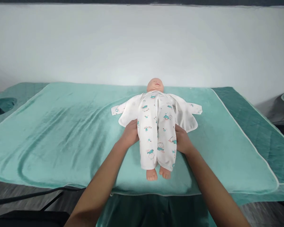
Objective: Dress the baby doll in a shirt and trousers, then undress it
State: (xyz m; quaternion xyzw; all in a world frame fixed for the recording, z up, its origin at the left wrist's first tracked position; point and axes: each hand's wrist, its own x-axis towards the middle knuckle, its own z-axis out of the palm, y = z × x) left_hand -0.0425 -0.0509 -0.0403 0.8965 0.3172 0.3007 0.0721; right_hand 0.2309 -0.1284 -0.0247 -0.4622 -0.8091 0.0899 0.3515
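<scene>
A baby doll (pixel 155 84) lies on its back, head toward the wall, its bare feet (pixel 151 175) nearest me. White printed baby trousers (pixel 148 135) cover its front from just below the neck down to the ankles. A white baby jacket (pixel 130 111) spreads out on both sides, sleeves stretched sideways. My left hand (pixel 131 134) is closed at the trousers' left edge, with the fingertips hidden behind the cloth. At the opposite edge my right hand (pixel 182 138) grips in the same way, its fingers partly covered by the trousers.
The doll rests on a light green plush blanket (pixel 61 132), wrinkled at the left, over a darker green quilted cover (pixel 257 135). A white wall (pixel 142 47) stands behind. A dark object (pixel 30 217) is at lower left, near a thin black bar (pixel 38 195).
</scene>
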